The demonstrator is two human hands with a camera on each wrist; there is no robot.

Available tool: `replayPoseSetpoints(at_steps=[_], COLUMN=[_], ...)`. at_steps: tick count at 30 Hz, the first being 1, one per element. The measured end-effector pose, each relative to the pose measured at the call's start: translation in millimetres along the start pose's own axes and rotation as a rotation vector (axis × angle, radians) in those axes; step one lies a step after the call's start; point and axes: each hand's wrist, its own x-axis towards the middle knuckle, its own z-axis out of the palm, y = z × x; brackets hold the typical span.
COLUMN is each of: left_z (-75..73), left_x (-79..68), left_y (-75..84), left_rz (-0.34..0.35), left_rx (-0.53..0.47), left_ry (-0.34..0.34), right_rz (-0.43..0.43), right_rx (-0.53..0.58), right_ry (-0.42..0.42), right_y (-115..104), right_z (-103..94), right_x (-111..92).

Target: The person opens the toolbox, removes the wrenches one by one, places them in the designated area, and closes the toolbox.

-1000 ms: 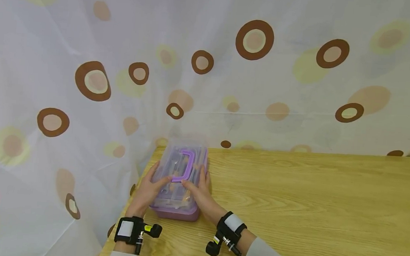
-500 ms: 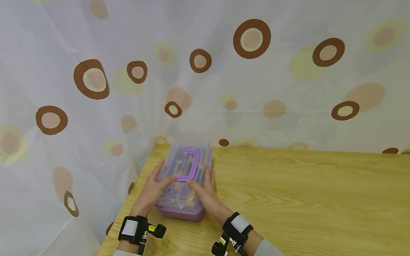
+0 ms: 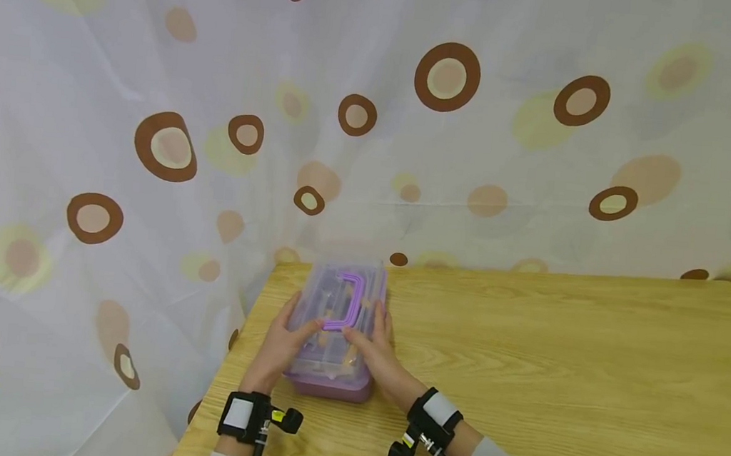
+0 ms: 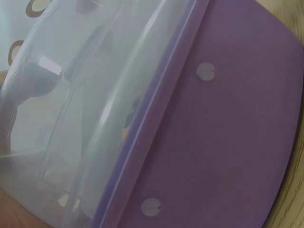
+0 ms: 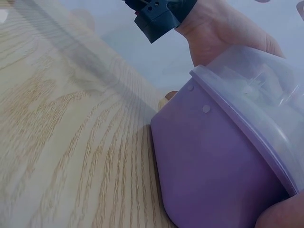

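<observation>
A purple storage box (image 3: 333, 390) with a clear lid (image 3: 313, 356) and a purple carry handle (image 3: 354, 302) sits on the table's left part. Small items show dimly through the lid. My left hand (image 3: 279, 343) grips the box's left side, its thumb on the lid near the handle. From the right, my right hand (image 3: 384, 358) holds the other side, thumb likewise on top and fingers along the wall. Two round whitish dots mark the purple wall (image 4: 223, 123) in the left wrist view. The right wrist view shows the box base (image 5: 204, 161) against the wood.
The wooden table (image 3: 555, 357) stretches far to the right. A pale curtain (image 3: 495, 138) with brown and yellow spots hangs behind it and along its left edge. Each wrist bears a black strap with a small camera.
The box has slid a little to the right, away from the table's left edge, with both hands moving along on it. The hold looks the same.
</observation>
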Motion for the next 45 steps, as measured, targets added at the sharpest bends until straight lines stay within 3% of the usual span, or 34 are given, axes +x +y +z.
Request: replayPoseSetpoints(at_steps=[28, 38, 45], left_z=[25.4, 37.6, 48.9], left_x=[-5.5, -2.3, -4.4], left_y=[7.8, 11.7, 13.0], left_rz=[0.012, 0.021, 0.028], left_rx=[0.008, 0.007, 0.006], left_ry=[0.005, 0.004, 0.023], right_rz=[0.018, -0.031, -0.006], right_rx=[0.001, 0.009, -0.01], right_ry=[0.015, 0.046, 0.036], right_y=[-6, -7, -7], right_z=[-24.9, -35.9, -46.9], right_x=[-15, -14, -18])
